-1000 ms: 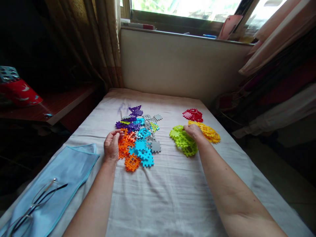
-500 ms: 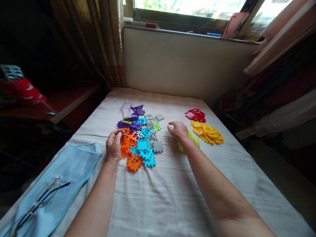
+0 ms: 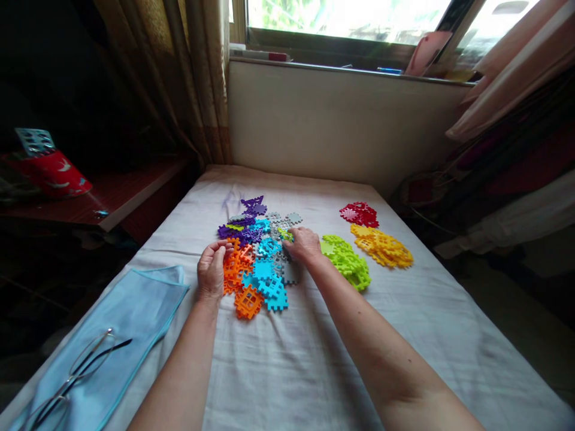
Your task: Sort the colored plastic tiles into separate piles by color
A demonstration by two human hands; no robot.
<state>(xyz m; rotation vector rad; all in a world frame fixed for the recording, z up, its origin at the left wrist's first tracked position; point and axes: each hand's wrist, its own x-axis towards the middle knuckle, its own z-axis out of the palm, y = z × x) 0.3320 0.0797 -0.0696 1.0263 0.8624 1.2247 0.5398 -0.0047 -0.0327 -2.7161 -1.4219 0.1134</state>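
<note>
Now | right hand (image 3: 305, 245): fingers bent onto lime tile (image 3: 284, 234) at far right of mixed pile (image 3: 265, 269); grasp cannot be told | left hand (image 3: 211, 272): loosely curled, empty, touching orange tiles (image 3: 234, 266) at pile's left edge | right hand nearer; green heap (image 3: 348, 260) just right

No legible txt or labels.

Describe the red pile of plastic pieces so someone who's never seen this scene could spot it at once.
Start at the white cloth below the window. On its right side lie three one-colour heaps: the lime green heap, the yellow heap and, nearest the wall, the red pile. It is the smallest of the three and the only red one.
</note>
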